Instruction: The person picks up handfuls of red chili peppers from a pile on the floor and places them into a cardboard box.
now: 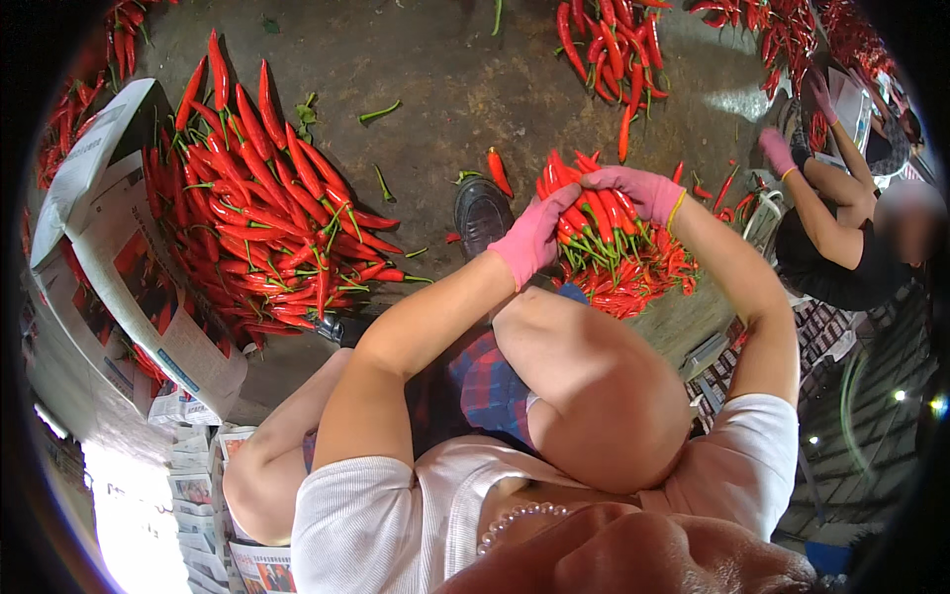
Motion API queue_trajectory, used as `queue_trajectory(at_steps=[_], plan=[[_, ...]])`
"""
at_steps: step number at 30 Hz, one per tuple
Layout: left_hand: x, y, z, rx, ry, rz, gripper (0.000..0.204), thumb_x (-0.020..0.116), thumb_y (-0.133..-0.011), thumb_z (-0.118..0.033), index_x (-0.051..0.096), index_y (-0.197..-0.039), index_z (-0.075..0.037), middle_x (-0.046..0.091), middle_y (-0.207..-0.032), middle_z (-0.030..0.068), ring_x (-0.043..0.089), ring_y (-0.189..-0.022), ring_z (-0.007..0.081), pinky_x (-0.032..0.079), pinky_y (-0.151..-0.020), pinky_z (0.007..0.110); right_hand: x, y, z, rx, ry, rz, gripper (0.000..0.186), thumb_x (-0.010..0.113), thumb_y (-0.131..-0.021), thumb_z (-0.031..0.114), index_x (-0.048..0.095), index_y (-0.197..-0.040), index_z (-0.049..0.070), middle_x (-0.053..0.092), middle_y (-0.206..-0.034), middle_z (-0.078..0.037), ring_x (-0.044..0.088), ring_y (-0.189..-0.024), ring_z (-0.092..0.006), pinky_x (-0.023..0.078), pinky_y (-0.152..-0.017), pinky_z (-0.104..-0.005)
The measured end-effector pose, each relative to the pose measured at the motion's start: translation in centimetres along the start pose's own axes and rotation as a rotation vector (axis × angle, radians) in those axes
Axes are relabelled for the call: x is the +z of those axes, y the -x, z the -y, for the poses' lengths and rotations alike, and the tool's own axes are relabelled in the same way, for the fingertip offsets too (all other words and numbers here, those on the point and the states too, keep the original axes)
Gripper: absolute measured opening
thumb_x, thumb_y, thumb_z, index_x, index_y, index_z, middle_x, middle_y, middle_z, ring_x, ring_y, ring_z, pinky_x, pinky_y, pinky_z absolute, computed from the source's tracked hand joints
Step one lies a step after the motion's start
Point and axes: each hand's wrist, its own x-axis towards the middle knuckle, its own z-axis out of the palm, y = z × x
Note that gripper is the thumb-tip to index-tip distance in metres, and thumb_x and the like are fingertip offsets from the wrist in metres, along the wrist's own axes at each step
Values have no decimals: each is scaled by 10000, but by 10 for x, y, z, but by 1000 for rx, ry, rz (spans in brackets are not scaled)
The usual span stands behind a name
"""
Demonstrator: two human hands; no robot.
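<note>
Both of my hands wear pink gloves and meet around a bunch of red chili peppers (604, 220), whose green stems point down toward me. My left hand (534, 238) closes on the bunch's left side. Over its top and right side curls my right hand (645, 195), its fingertips meeting those of the left. Just under the bunch lies a heap of smaller red chilies (628, 287) with green stems. To the left of my hands spreads a large pile of loose red chilies (262, 223) on the floor. The fingers' undersides are hidden.
Printed newspaper sheets (158, 287) stand along the large pile's left side. My dark shoe (482, 213) is beside my left hand. Loose chilies and stems dot the concrete floor (426, 59). More chili piles (614, 45) lie at the far side. A co-worker in pink gloves (778, 150) sits at right.
</note>
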Motion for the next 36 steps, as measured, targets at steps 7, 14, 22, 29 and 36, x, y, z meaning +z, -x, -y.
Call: queue_trajectory(at_steps=[7,14,22,29,36], plan=[[13,-11,-11,-236,349,-50,401,392,-1047,-292,502,-1337,-38,551,-1372,159,552,-1244,331,412,-1071,556,-2,-3,30,68,133,-170,256,594,-952,186,602,-1149,23,683,-1134,-100,684,-997,-191,571,-899,-341],[1,-22,-22,-315,528,44,425,419,-1040,-319,485,-1373,-64,546,-1393,99,519,-1279,297,363,-1118,511,-3,-26,57,300,23,-116,302,586,-965,198,590,-1213,26,677,-1157,-112,681,-1015,-197,563,-915,-337],[-10,-38,-7,-221,429,189,429,386,-1052,-345,507,-1344,-55,564,-1367,110,529,-1266,270,375,-1119,451,-9,-16,58,222,141,-155,405,594,-975,260,539,-1314,46,647,-1233,-127,654,-1095,-204,553,-939,-358],[-2,-27,-6,-187,231,113,390,479,-1026,-292,527,-1307,-26,611,-1291,128,566,-1214,282,420,-1077,449,27,14,44,130,319,-381,452,630,-944,345,563,-1301,76,665,-1192,-110,663,-1057,-195,576,-873,-351],[111,96,-138,403,-893,71,342,729,-810,-159,592,-1105,-53,669,-931,32,606,-883,117,513,-730,299,117,18,63,-757,523,146,520,608,-954,292,492,-1337,-40,609,-1270,-117,620,-1125,-222,510,-972,-371]])
